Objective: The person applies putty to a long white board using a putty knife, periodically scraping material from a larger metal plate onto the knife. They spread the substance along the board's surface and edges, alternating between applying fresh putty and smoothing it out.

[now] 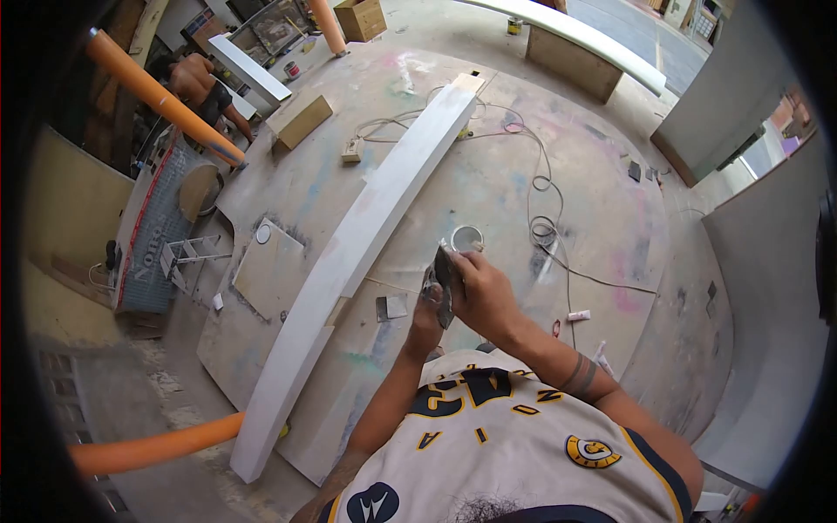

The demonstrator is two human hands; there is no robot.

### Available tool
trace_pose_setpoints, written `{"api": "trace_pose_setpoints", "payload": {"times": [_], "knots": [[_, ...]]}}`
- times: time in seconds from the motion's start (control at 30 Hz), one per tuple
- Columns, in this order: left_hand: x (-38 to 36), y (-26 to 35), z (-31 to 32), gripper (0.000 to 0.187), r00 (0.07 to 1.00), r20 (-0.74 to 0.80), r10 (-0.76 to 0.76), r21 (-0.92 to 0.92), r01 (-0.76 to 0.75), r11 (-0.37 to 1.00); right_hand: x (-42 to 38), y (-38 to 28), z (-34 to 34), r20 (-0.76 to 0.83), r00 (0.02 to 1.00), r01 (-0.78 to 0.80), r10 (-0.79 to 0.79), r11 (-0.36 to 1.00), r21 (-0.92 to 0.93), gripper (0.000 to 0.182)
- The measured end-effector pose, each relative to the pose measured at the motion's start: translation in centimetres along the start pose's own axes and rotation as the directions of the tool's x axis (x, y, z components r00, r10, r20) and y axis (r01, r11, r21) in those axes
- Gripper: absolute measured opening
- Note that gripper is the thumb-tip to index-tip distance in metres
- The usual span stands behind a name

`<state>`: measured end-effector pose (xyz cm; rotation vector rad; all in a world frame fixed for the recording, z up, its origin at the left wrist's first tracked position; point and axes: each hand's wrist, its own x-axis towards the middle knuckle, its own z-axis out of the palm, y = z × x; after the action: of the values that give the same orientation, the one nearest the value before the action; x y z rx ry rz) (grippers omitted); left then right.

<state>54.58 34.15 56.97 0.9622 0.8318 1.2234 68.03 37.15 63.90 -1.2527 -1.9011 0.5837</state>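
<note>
My right hand [484, 292] and my left hand [427, 318] are together in front of my chest, both closed on a small grey sheet of sandpaper [445, 272] held upright between them. Just beyond the hands an open tin [466, 237] with white contents stands on the floor. A long white curved beam [366, 235] lies on the floor to the left of my hands, running from near my feet up to the far middle.
A white cable [540, 187] loops across the dusty floor to a socket block [352, 150]. A flat board [270, 270], wooden blocks [299, 119] and orange tubes [161, 98] lie at the left. Another person [199, 85] crouches at the far left. Grey panels [767, 288] stand on the right.
</note>
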Motion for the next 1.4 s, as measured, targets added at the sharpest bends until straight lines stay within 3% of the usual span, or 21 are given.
{"api": "trace_pose_setpoints", "payload": {"times": [0.07,0.17,0.3,0.53,0.6,0.93,1.03,1.1,1.33,1.4], "knots": [[0.2,2.3,0.4,0.066,0.999,0.032,-0.008,-0.323,0.018,0.946,-0.6,-0.8,0.1,0.031,0.995,0.091,-0.09,0.995,-0.037,0.049],[0.4,0.7,-0.9,0.073,1.0,0.022,-0.002,-0.198,0.006,0.98,-2.5,-1.7,0.9,0.135,0.986,0.114,-0.099,0.988,-0.107,0.053],[-0.1,1.0,-0.5,0.083,0.997,0.04,0.063,-0.092,-0.059,0.994,-3.1,-2.0,0.7,0.141,0.987,0.081,-0.078,0.997,-0.017,0.053],[-1.0,0.9,0.8,0.081,0.997,0.066,0.038,-0.124,-0.03,0.992,-2.8,-2.1,0.6,0.045,0.996,0.078,-0.075,0.994,-0.073,0.053],[-1.0,1.0,1.3,0.076,0.992,0.053,0.113,-0.063,-0.11,0.992,-2.5,-2.1,0.6,0.038,0.999,0.014,-0.011,0.998,-0.057,0.052],[-2.3,-0.6,0.6,0.065,0.999,0.02,0.038,-0.136,-0.035,0.99,-2.5,-2.0,1.1,-0.008,1.0,-0.004,0.004,1.0,-0.029,0.044],[-2.4,-1.7,0.2,0.061,0.999,0.027,0.026,-0.077,-0.023,0.997,-2.0,-1.8,1.0,-0.061,0.998,0.013,-0.012,1.0,0.01,0.041],[-2.5,-2.3,0.3,0.059,0.993,0.036,0.114,0.166,-0.119,0.979,-1.4,-1.8,0.4,-0.066,0.997,-0.05,0.048,0.998,-0.027,0.038],[-3.0,-5.0,-2.3,0.058,0.999,0.007,-0.044,-0.027,0.044,0.999,-0.8,0.3,-0.3,-0.047,0.999,0.005,-0.004,1.0,0.008,0.031],[-2.8,-5.4,-3.2,0.056,0.999,-0.049,-0.007,-0.043,0.005,0.999,0.1,0.9,-1.3,-0.042,0.998,-0.033,0.041,0.984,0.172,0.024]]}}
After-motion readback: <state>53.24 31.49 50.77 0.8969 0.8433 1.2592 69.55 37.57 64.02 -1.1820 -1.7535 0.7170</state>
